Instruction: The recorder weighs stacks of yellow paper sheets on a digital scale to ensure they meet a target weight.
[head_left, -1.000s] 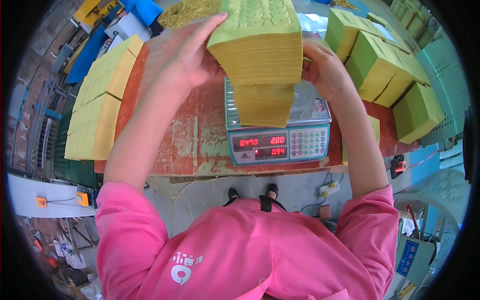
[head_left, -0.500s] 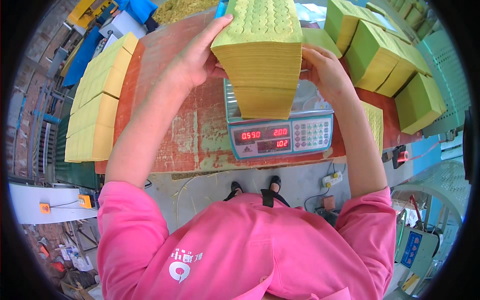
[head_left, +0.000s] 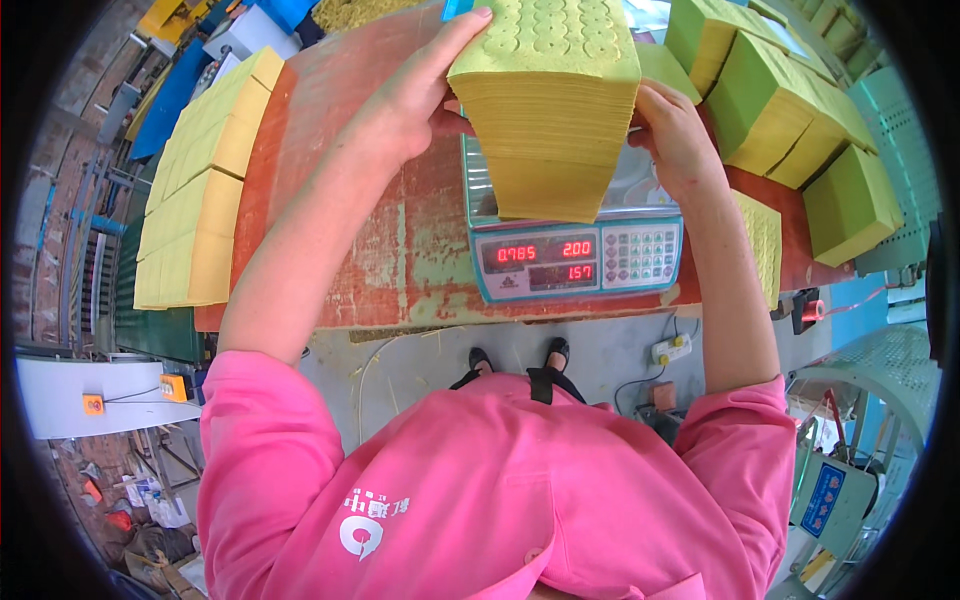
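Observation:
A tall stack of yellow paper sheets (head_left: 545, 130), its top sheet pressed with rows of round patterns, stands on the tray of a digital scale (head_left: 520, 285) with red lit digits and a keypad. My left hand (head_left: 415, 110) grips the stack's left side, thumb on the upper edge and fingers partly hidden behind it. On the other side my right hand (head_left: 678, 140) has its curled fingers against the paper near the upper right edge, the fingertips partly out of sight.
Along the left of the worn red table (head_left: 370, 220) runs a row of yellow paper blocks (head_left: 190, 235). More paper stacks (head_left: 770, 110) crowd the far right. A patterned yellow stack (head_left: 760, 245) lies beside my right forearm. A power strip (head_left: 670, 350) is on the floor below.
The scale's lit digits have changed to a higher reading. Stack, scale and table sit slightly higher and further right in the picture. Both hands remain at the stack's sides.

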